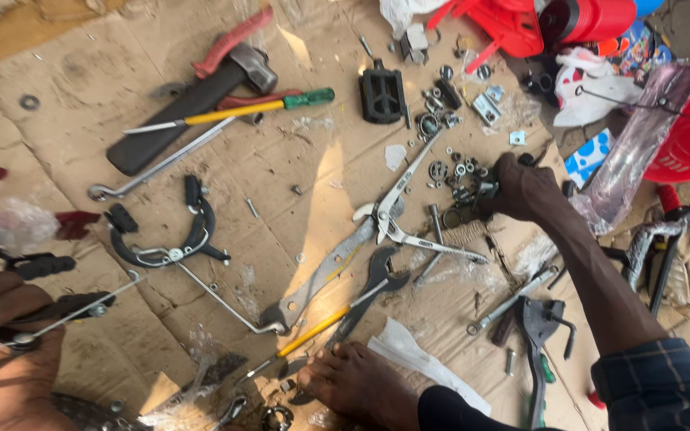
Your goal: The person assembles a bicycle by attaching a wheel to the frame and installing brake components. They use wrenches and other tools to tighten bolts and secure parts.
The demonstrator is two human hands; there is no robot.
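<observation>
Head view: right hand (525, 187) stretched to upper right of frame, fingers closed down into heap of small grey metal nuts and washers (461, 172) on brown cardboard floor sheet (105, 88); exact piece held cannot be told. Left hand (1, 319), lower left, clasped on thin grey metal rod with black brake block (57, 315), long axis running left-right. Heap well apart from left hand; right hand nearer.

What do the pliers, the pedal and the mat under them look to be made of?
Pliers: bare bright metal, probably steel, going by the shiny silver glint. Pedal: matte black with a ribbed block shape, likely plastic or rubber. Mat: brown corrugated cardboard, creased and torn. The right hand rests among small metal nuts.
</observation>
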